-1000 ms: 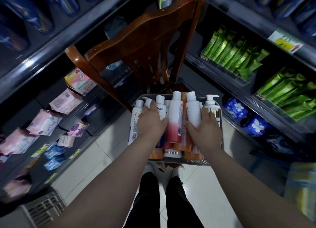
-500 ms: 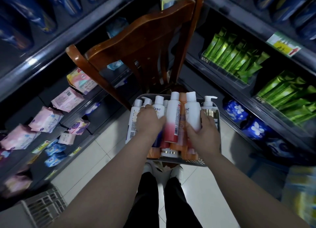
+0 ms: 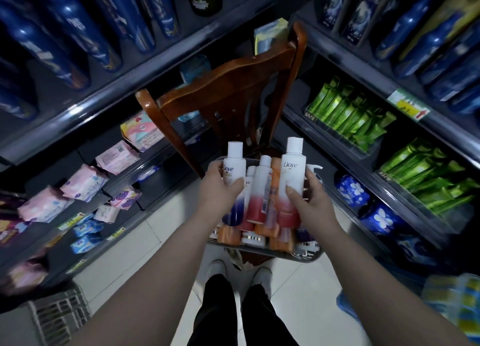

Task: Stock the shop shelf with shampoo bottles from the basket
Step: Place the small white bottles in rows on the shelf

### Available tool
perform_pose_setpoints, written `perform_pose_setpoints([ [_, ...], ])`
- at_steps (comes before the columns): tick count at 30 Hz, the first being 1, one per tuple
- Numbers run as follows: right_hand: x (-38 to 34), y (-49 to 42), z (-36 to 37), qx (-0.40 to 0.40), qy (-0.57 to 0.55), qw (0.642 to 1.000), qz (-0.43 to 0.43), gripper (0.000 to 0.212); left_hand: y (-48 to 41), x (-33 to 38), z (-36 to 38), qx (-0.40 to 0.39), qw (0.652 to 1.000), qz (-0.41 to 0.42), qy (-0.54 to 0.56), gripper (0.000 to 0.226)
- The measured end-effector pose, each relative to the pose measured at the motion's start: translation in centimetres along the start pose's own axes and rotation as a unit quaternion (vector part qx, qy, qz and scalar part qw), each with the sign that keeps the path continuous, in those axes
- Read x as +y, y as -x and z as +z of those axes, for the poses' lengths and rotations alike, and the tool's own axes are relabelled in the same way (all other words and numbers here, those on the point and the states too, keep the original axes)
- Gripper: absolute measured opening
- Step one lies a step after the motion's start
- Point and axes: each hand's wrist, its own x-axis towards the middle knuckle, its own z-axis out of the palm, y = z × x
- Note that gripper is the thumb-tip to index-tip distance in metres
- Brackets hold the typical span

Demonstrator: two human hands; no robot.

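Note:
A grey wire basket (image 3: 262, 252) rests on the seat of a wooden chair (image 3: 228, 86) and holds several shampoo bottles. My left hand (image 3: 220, 190) grips a white Dove bottle with a dark blue base (image 3: 233, 169), raised above the others. My right hand (image 3: 314, 203) grips a white Dove bottle with a red base (image 3: 292, 174), also raised. Between them stands a white and red bottle (image 3: 259, 190) among orange ones (image 3: 228, 235). Shop shelves run on both sides.
The left shelf (image 3: 109, 96) carries tall blue bottles above and pink packets (image 3: 83, 182) below. The right shelves hold blue bottles, green tubes (image 3: 348, 114) and blue floral packs (image 3: 350, 190). A plastic crate (image 3: 57, 317) sits at lower left. My legs stand on white tile floor.
Both hands have lifted one Dove bottle each up out of the basket. The view has tilted upward, showing more of the upper shelves.

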Motion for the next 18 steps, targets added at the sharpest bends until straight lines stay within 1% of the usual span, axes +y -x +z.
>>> perform_pose_setpoints([
  [2,-2.0,0.3,-0.4,-0.034,-0.041,0.998,-0.018,0.054,0.9,0.9,-2.2,0.000,0.998,0.002,0.056,0.055],
  [4,-4.6,1.0,-0.5,-0.083,-0.102,0.990,-0.043,0.052,2.0,1.8,-4.7,0.002,0.991,-0.011,0.134,0.054],
  [6,-7.5,2.0,-0.3,-0.127,-0.137,0.979,-0.076,0.052,3.2,2.4,-7.6,-0.010,0.975,-0.027,0.219,0.047],
  [8,-10.3,3.0,0.3,-0.168,-0.149,0.969,-0.104,0.053,4.4,2.6,-10.6,-0.018,0.962,-0.030,0.271,0.045],
  [12,-15.5,5.3,3.2,-0.231,-0.163,0.952,-0.119,0.078,7.2,3.0,-17.6,0.034,0.949,0.007,0.313,0.040],
  [14,-18.1,6.9,5.5,-0.249,-0.166,0.946,-0.125,0.085,8.9,3.0,-21.4,0.049,0.944,0.036,0.324,0.041],
  [16,-20.6,8.7,8.1,-0.264,-0.173,0.938,-0.145,0.078,10.7,2.7,-25.4,0.068,0.941,0.066,0.326,0.034],
  [18,-22.9,10.6,11.2,-0.281,-0.179,0.928,-0.166,0.062,12.4,1.8,-29.5,0.083,0.938,0.087,0.327,0.031],
])
